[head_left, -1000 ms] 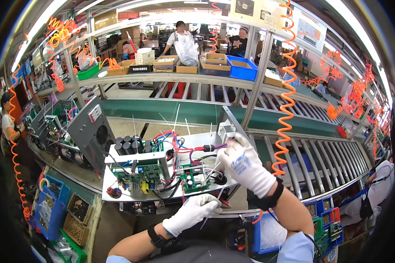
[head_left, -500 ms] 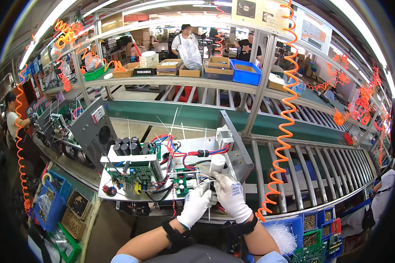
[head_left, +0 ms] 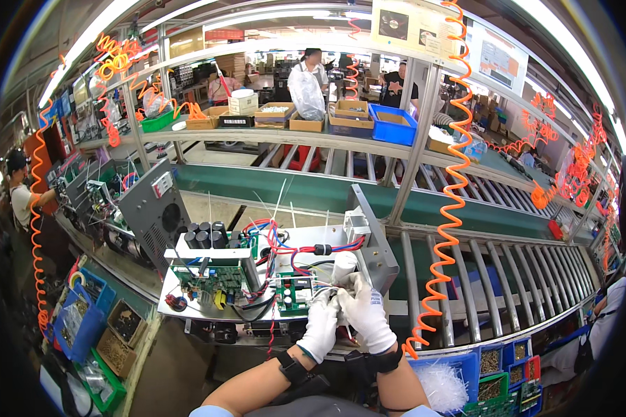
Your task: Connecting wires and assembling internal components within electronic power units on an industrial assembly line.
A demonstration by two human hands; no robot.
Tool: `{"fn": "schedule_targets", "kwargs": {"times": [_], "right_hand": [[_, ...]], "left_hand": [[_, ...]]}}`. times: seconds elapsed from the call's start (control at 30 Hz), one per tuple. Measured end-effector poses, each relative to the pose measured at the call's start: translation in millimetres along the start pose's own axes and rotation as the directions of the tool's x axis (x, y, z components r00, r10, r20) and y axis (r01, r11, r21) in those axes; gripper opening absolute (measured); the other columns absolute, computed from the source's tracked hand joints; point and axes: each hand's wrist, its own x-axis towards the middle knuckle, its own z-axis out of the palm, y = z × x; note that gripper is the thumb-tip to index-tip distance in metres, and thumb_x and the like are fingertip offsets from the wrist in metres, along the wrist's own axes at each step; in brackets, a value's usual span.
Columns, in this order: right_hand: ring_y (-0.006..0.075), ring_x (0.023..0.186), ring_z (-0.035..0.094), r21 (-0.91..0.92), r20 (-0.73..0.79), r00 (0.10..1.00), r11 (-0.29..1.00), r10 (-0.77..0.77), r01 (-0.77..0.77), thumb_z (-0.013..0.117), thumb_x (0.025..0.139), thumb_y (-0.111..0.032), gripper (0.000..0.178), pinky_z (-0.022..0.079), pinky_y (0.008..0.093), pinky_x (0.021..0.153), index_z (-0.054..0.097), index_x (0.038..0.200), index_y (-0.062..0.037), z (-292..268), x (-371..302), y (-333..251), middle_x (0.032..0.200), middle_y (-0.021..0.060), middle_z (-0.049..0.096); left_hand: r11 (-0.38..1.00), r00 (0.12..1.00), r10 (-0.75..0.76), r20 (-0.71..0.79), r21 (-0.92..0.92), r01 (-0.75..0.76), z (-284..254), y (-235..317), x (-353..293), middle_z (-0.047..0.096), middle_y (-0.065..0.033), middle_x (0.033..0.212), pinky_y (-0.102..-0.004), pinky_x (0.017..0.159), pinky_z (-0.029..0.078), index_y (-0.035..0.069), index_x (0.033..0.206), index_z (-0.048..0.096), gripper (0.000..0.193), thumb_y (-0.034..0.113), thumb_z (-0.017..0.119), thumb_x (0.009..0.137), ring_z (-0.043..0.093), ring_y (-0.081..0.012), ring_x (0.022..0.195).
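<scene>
My hands, in white gloves, meet at the front right of an open electronics chassis (head_left: 188,299). My left hand (head_left: 321,325) is closed, its fingertips pinched on a bundle of thin wires (head_left: 321,285) beside a small green circuit board (head_left: 295,292). Against it, my right hand (head_left: 366,314) is closed around the same wires; its fingertips partly hide them. A white cylinder (head_left: 344,265) stands just behind my right fingers. Red and blue cables (head_left: 306,249) run across the chassis to a grey end panel (head_left: 374,240). Black capacitors (head_left: 205,235) and a larger circuit board (head_left: 212,278) occupy its left half.
A metal roller conveyor (head_left: 494,285) runs to the right. An orange coiled hose (head_left: 446,236) hangs close to my right arm. Bins of thin white strips (head_left: 444,383) and small hardware (head_left: 490,361) sit at lower right, blue bins (head_left: 76,323) at lower left. Another person (head_left: 24,191) works at far left.
My hands have drawn closer together at the wires, my left moving slightly right. The whole view has shifted a little downward in the picture.
</scene>
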Motion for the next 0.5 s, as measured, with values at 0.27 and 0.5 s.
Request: {"fn": "schedule_targets", "kwargs": {"times": [0.27,0.5], "right_hand": [[0.0135,0.070,0.060,0.120,0.006,0.992,0.985,0.123,-0.123,0.058,0.084,-0.005,0.016,0.050,0.0285,0.065,0.056,0.098,0.0019,-3,1,-8,0.081,0.0081,0.062],[0.0229,0.088,0.061,-0.046,0.069,0.992,0.992,-0.110,0.113,0.059,0.082,-0.004,0.018,0.048,0.0309,0.079,0.061,0.100,0.0010,-3,3,7,0.095,0.0126,0.060]], "left_hand": [[0.912,0.967,-0.132,0.219,-0.355,0.205,-16,-1,-3,0.059,-0.0023,0.079,-0.0215,0.053,0.046,0.005,0.112,0.050,0.020,0.009,0.040,0.096,0.052,-0.0077,0.057],[0.965,0.977,-0.196,0.090,-0.159,0.208,-11,15,-11,0.061,-0.0021,0.077,-0.0225,0.050,0.047,0.005,0.114,0.053,0.022,0.012,0.043,0.096,0.055,-0.0084,0.055]]}}
